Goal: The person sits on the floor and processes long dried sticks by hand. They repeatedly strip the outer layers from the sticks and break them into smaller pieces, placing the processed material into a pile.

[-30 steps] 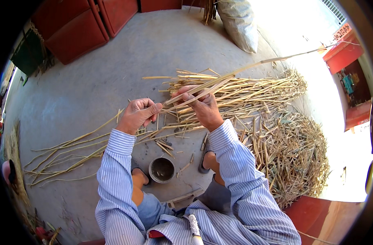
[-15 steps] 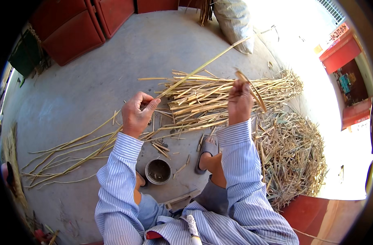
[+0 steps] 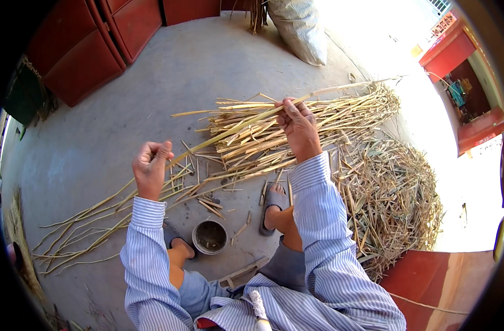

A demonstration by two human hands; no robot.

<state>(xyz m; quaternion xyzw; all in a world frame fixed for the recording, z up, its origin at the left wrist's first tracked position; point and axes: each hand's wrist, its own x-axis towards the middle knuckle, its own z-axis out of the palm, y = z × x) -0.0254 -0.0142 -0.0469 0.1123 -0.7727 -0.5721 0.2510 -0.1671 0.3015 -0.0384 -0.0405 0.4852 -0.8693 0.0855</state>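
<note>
One long reed stalk (image 3: 246,124) gripped at both ends, left hand (image 3: 151,168) clenched at its 8 o'clock end, right hand (image 3: 299,124) pinching toward 2 o'clock, reed pile (image 3: 340,110) beneath, small pot (image 3: 210,237) at 6 o'clock.

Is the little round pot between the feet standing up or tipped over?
Standing up. The small round grey pot sits on the concrete floor with its open mouth facing up; its inside looks dark, so contents cannot be told.

Pale yellow stalks (image 3: 274,138) lie in a heap on the grey concrete floor (image 3: 125,121). Beyond the heap stand dark red cabinets (image 3: 97,38) and an off-white sack (image 3: 301,27). The sleeves (image 3: 147,259) nearer than it are blue-and-white striped, beside a grey bowl (image 3: 210,237) and grey sandals (image 3: 274,201).
</note>
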